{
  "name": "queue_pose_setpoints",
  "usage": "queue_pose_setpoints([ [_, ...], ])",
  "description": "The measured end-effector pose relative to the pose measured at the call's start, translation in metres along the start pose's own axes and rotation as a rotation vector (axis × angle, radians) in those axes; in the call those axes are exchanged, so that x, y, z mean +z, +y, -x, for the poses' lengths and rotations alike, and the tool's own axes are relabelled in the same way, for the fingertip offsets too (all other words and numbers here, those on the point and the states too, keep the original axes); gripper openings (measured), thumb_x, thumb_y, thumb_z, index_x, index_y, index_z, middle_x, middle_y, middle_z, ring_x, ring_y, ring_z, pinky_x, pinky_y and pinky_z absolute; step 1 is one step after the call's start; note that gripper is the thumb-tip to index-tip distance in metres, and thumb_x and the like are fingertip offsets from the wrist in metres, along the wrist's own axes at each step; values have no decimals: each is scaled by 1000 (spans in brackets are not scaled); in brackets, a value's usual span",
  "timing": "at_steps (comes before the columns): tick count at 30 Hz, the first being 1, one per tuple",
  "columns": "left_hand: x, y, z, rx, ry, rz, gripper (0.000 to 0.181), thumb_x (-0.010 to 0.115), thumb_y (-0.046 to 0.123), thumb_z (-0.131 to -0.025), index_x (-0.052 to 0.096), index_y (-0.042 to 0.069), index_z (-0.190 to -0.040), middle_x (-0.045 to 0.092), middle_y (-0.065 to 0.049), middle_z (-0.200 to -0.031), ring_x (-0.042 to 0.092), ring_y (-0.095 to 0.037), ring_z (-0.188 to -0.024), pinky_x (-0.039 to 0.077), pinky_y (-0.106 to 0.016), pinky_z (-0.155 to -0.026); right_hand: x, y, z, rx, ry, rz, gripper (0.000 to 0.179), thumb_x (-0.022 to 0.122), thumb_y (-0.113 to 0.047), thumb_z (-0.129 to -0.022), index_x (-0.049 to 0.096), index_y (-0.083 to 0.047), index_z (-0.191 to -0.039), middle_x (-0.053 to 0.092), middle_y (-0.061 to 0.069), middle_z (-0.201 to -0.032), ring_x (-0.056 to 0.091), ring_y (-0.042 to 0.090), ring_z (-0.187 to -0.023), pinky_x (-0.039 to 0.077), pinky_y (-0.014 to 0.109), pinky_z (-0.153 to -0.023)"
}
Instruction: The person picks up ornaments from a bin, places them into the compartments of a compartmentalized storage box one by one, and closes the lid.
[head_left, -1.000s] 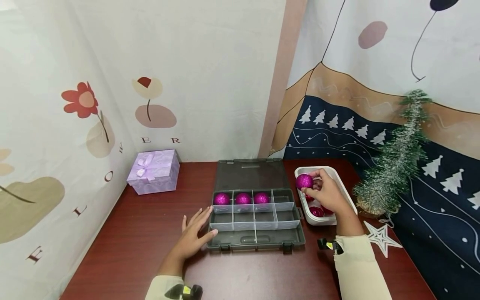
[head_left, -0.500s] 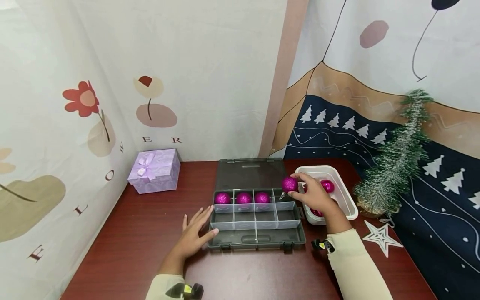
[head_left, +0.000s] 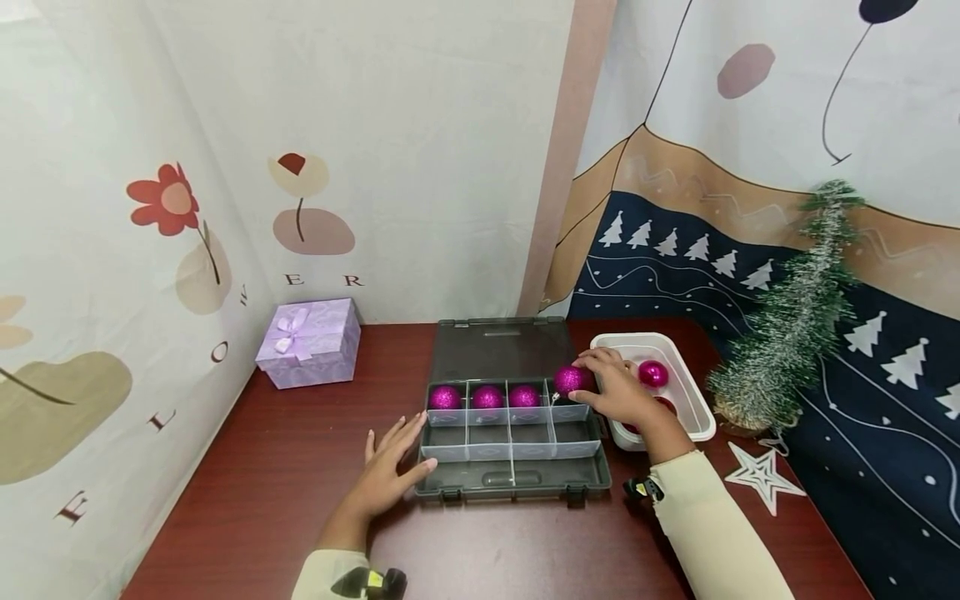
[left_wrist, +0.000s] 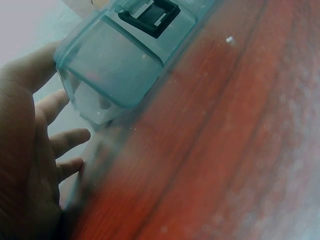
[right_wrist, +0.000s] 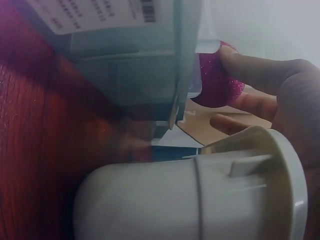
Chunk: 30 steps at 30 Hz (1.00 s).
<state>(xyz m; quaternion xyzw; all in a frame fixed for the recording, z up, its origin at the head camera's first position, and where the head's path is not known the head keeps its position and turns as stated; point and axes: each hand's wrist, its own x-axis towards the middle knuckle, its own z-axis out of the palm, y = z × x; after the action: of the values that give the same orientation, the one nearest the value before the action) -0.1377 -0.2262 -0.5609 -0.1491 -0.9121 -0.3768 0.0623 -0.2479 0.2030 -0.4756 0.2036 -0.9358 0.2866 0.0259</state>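
Note:
My right hand (head_left: 618,389) pinches a glittery magenta Christmas ball (head_left: 570,381) between thumb and fingers, at the back right compartment of the grey divided plastic box (head_left: 512,475). In the right wrist view the ball (right_wrist: 216,80) overlaps the box's side wall. Three similar glittery balls (head_left: 487,397) sit in the other back-row compartments. My left hand (head_left: 390,471) rests at the box's left side with fingers spread; in the left wrist view its thumb touches the clear corner of the box (left_wrist: 107,65). The white tub (head_left: 697,412) with several shiny magenta balls (head_left: 653,373) is under my right forearm.
The box's dark lid (head_left: 502,348) lies folded back behind it. A lilac gift box (head_left: 311,343) stands at the back left. On the right are a small frosted Christmas tree (head_left: 795,333) and a white star (head_left: 763,477), close by the tub.
My right hand has carried the glittery ball leftward from the white tub to the back right compartment and lowered it there. The left hand has stayed in place.

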Motion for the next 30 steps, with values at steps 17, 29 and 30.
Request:
queue_pose_setpoints([
  [17, 1, -1, -1, 16, 8, 3, 80, 75, 40, -99, 44, 15, -168, 49, -17, -170, 37, -55, -159, -4, -91, -118, 5, 0, -2, 34, -68, 62, 47, 84, -32, -95, 76, -11, -136, 45, 23, -164, 20, 51, -159, 22, 77, -116],
  [29, 0, -3, -1, 6, 2, 30, 80, 76, 39, -98, 44, 17, -169, 48, -15, -171, 36, -54, -160, -5, -89, -120, -1, 5, 4, 17, -55, 12, 52, 84, -28, -94, 71, -8, -141, 41, 26, -167, 17, 53, -160, 14, 85, -118],
  [30, 1, -3, -1, 11, 6, 30, 80, 76, 40, -98, 44, 18, -168, 49, -16, -171, 36, -55, -159, -4, -90, -119, -3, 6, 5, 18, -46, 1, 53, 84, -27, -94, 71, -8, -142, 41, 27, -167, 17, 53, -160, 13, 86, -118],
])
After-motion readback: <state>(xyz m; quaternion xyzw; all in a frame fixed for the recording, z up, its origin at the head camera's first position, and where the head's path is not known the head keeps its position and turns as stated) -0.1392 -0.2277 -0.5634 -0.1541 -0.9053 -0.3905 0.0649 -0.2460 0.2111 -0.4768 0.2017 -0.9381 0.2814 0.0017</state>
